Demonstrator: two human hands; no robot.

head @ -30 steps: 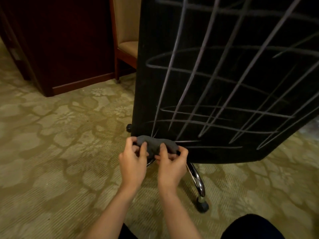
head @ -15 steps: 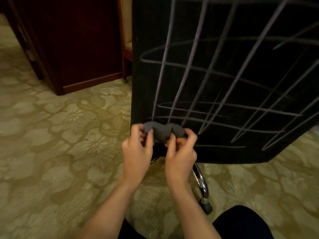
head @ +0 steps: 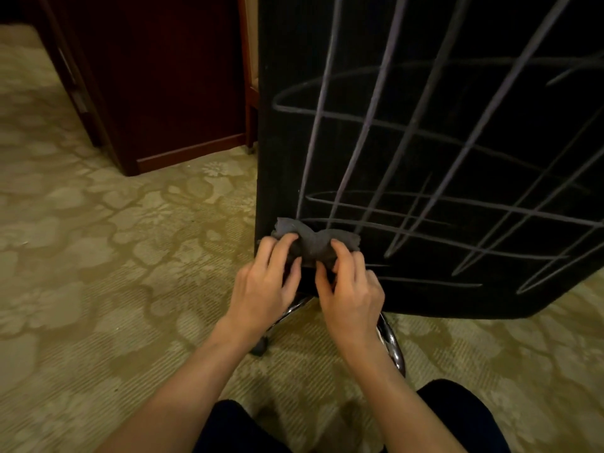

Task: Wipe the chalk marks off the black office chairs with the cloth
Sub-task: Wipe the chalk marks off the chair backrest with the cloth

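Both hands bunched the grey cloth against the lower left corner of the black chair back.

The cloth lay crumpled over the lowest chalk marks, which crossed the back in a rough grid. The left hand and right hand each pinched it, fingers curled onto the fabric; whether it pressed flat on the chair was hard to tell. 1 chrome base leg showed below, on patterned carpet, with a dark wooden cabinet behind.
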